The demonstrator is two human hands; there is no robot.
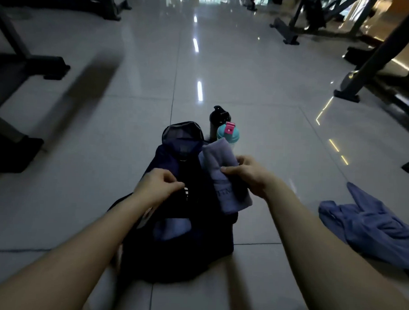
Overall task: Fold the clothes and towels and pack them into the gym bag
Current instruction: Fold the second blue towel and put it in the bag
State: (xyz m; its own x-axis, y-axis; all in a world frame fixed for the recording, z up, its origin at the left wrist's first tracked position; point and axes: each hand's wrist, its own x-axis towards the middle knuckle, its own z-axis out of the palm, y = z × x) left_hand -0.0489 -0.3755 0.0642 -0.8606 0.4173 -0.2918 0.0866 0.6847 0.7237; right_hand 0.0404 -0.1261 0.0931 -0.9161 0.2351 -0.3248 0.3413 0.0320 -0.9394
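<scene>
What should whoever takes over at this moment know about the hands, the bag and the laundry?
Left hand: fingers pinch the gym bag at its opening.
Right hand: grips a folded purple towel over the bag.
Done: the towel is folded; a pale piece seems to lie in the bag already, though it is hard to tell.
Left: put the towel in, then fold and pack the blue garment crumpled on the floor to the right.
A black bottle and a teal bottle stand behind the bag.
</scene>
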